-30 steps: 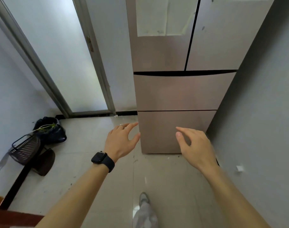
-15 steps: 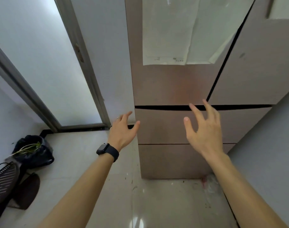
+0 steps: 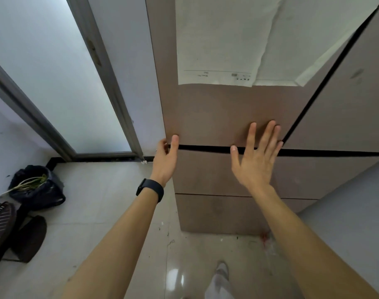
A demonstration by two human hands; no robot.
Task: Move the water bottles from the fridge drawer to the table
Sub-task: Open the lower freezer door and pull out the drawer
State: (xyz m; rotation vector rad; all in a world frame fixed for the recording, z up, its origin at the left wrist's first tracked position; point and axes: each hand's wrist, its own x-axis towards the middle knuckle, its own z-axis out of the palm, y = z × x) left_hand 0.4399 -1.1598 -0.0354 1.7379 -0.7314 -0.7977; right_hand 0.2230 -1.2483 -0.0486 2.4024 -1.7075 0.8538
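Note:
A tall brown fridge fills the middle of the head view, with both its drawers closed. The upper drawer lies below a dark gap, and the lower drawer sits under it. My left hand is at the drawer's top left corner, its thumb at the gap. My right hand is spread with straight fingers over the gap, fingertips on the door above. No water bottles are visible.
Paper sheets hang on the fridge door. A frosted glass door stands to the left. On the floor at left are a black rubbish bag and a dark basket. A grey wall closes in on the right.
Both hands have risen and reached forward to the gap above the upper drawer. The view has moved closer to the fridge.

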